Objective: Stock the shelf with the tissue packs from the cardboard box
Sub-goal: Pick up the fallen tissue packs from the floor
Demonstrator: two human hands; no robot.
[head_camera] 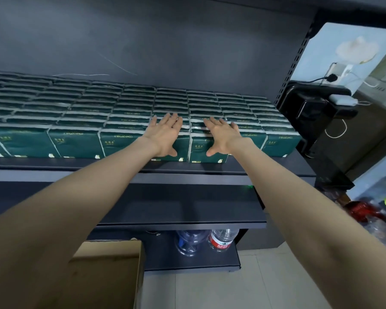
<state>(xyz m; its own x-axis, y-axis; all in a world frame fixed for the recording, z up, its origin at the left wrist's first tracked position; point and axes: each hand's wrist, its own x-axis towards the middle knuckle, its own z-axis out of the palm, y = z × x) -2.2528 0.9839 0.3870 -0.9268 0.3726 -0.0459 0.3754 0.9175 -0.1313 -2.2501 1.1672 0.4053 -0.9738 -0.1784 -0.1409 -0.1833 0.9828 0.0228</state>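
Observation:
Dark green tissue packs with white edges fill the upper dark shelf in several rows, front to back. My left hand lies flat with straight fingers on the top of a front-row pack, thumb down over its front face. My right hand rests the same way on the neighbouring pack to the right. Neither hand grips anything. The cardboard box stands on the floor at the lower left, its inside hidden.
A bare lower shelf juts out below the packs. Under it stand two large water bottles. A black device with cables sits to the right of the shelf. Bags lie on the pale tiled floor at the far right.

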